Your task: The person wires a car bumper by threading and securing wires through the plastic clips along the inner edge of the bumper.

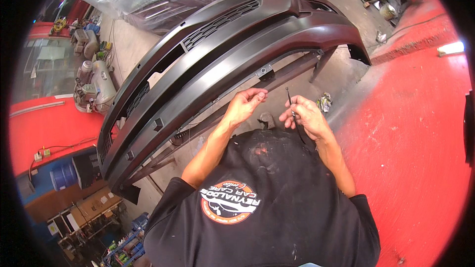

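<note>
In front of my chest, my right hand [306, 118] grips a thin black cable tie [289, 100]. One end of the tie sticks up above the fingers, and its other end hangs below them toward my shirt. My left hand [247, 105] is a short way to the left, with thumb and fingertips pinched together. Whatever lies in that pinch, if anything, is too small to make out. Just beyond both hands stretches a large dark car bumper cover [217, 64] with mesh grille sections, resting on a metal stand [292, 74]. Neither hand touches the bumper.
A plastic-wrapped car [143, 0] stands behind the bumper. To the left are an air compressor [101, 86], a blue drum [63, 176] and a workbench [91, 207]. A red wall [405, 158] runs close along my right side. Crumpled material [324, 102] lies beyond my right hand.
</note>
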Tool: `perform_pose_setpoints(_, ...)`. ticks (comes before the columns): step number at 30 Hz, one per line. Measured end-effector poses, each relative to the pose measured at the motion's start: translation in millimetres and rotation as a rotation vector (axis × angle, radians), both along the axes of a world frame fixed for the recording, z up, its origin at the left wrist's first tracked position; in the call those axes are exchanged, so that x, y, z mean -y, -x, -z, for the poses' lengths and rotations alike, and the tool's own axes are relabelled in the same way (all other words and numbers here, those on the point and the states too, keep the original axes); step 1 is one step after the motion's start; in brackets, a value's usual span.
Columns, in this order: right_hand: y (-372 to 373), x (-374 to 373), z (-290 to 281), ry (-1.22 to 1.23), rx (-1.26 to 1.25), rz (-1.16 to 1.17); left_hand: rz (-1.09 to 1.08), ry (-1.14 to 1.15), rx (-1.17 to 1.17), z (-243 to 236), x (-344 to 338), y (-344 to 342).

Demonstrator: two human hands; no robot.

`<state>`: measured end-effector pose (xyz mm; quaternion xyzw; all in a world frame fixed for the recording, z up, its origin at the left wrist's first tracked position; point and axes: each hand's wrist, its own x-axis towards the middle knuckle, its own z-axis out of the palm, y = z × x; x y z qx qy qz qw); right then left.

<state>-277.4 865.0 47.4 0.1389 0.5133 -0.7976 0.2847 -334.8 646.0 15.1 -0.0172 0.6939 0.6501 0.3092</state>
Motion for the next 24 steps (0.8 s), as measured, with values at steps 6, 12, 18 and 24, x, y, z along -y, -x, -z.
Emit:
perform_pose_setpoints(6,4,3,3,-0.055,-0.060,-0.001,-0.031,-0.073,-0.032,-10,-10,-8)
perform_pose_setpoints(12,9,7,9,-0.193,-0.094,-0.006,-0.247,0.007,-0.137,11,15,14)
perform_pose_setpoints(18,9,13,26,-0.331,-0.119,0.040,-0.132,-0.007,-0.176,33,18,22)
perform_pose_setpoints(24,16,20,79,-0.536,-0.086,0.012,-0.074,0.414,-0.462,86,23,47)
